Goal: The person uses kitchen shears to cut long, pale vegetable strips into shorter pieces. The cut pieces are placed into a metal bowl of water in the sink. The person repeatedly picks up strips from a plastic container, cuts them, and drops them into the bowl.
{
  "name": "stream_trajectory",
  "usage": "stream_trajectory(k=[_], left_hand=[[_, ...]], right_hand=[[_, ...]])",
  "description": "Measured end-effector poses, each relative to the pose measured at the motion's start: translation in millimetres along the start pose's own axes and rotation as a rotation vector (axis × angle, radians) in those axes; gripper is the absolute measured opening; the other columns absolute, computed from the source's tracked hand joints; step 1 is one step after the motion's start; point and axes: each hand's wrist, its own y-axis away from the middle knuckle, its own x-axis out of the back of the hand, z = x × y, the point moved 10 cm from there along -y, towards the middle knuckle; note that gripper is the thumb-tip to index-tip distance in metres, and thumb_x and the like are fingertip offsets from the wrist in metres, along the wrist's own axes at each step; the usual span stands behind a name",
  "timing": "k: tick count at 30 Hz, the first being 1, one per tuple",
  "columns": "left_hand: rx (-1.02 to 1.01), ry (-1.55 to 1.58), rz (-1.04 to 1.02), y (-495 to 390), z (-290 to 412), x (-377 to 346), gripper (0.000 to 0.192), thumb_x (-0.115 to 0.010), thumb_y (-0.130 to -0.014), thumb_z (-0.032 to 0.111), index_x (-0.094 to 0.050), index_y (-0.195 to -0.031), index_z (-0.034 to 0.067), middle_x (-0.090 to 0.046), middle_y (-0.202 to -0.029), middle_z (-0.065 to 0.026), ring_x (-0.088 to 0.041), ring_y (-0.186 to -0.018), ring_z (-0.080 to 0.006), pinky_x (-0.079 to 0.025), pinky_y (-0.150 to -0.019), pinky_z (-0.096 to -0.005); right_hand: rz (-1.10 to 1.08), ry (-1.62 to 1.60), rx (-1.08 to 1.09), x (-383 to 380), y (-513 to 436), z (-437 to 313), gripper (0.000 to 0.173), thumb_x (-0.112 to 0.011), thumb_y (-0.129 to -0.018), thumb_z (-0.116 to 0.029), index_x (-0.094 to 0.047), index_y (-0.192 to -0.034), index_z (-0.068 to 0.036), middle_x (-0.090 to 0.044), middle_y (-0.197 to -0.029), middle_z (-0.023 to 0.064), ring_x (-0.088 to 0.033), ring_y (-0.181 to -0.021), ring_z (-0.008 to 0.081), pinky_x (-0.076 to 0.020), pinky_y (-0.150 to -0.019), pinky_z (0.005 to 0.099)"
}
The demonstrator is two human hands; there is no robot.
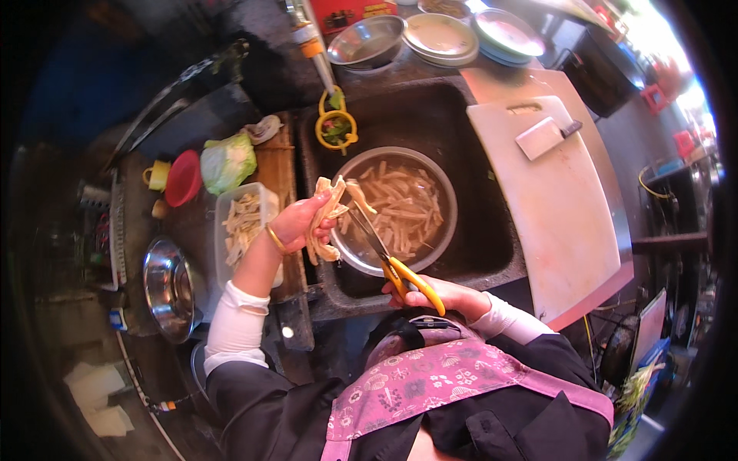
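Observation:
My left hand (304,222), with a gold-coloured bangle at the wrist, grips several limp, pale strips of food (327,207) that look like soaked bean-curd sticks. In my right hand (441,297) is a pair of scissors (383,253) with orange-yellow handles. Its blades point up and left, their tips close to the strips. Both hands are over the near left rim of a round metal basin (451,210) in the dark sink (487,230). Cut strips (398,207) lie in cloudy water inside it. Left of my left hand, a translucent plastic tub (272,203) holds more strips (239,222).
A white cutting board (565,213) with a cleaver (541,138) lies right of the sink. Behind stand a metal bowl (366,43) and stacked plates (441,34). A yellow strainer (336,128) hangs inside the sink. Cabbage (228,164), a red bowl (183,178) and a steel bowl (169,288) are at left.

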Motion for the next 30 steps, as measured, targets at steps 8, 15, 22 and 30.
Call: stream_trajectory(k=[8, 15, 22, 30], left_hand=[[-0.150, -0.092, 0.395, 152.8, 46.1, 58.2, 0.014, -0.048, -0.087, 0.020, -0.049, -0.092, 0.007, -0.042, -0.065, 0.0012, -0.036, -0.050, -0.0050, -0.035, -0.050, -0.0207], [-0.236, -0.005, 0.368, 215.8, 28.6, 107.0, 0.012, -0.050, -0.086, 0.016, -0.050, -0.088, 0.004, -0.049, -0.071, -0.0003, -0.041, -0.053, -0.0048, -0.039, -0.050, -0.0213], [-0.132, -0.104, 0.347, 234.6, 4.5, 140.9, 0.014, -0.050, -0.085, 0.016, -0.052, -0.086, 0.002, -0.050, -0.067, -0.0010, -0.040, -0.049, -0.0047, -0.039, -0.050, -0.0215], [-0.200, 0.115, 0.316, 217.0, -3.6, 179.2, 0.013, -0.049, -0.087, 0.017, -0.050, -0.091, 0.004, -0.048, -0.068, -0.0005, -0.041, -0.051, -0.0062, -0.040, -0.052, -0.0240]], right_hand=[[-0.305, 0.124, 0.020, -91.3, -103.0, -49.6, 0.072, -0.057, -0.075, -0.053, -0.041, -0.118, 0.003, -0.050, -0.091, 0.0050, -0.049, -0.092, 0.0143, -0.0385, -0.085, 0.0285], [-0.375, 0.242, -0.020, -147.5, -145.5, -31.4, 0.073, -0.059, -0.072, -0.055, -0.043, -0.116, 0.001, -0.052, -0.099, 0.0072, -0.049, -0.092, 0.0140, -0.0380, -0.085, 0.0272], [-0.452, 0.201, -0.076, -173.6, -165.0, -17.8, 0.070, -0.057, -0.073, -0.056, -0.047, -0.111, 0.002, -0.054, -0.081, 0.0033, -0.051, -0.080, 0.0107, -0.0411, -0.073, 0.0240], [-0.239, 0.145, -0.075, -164.8, -174.5, -11.9, 0.050, -0.042, -0.086, -0.045, -0.055, -0.088, 0.004, -0.050, -0.061, 0.0031, -0.053, -0.053, 0.0113, -0.0442, -0.054, 0.0237]])
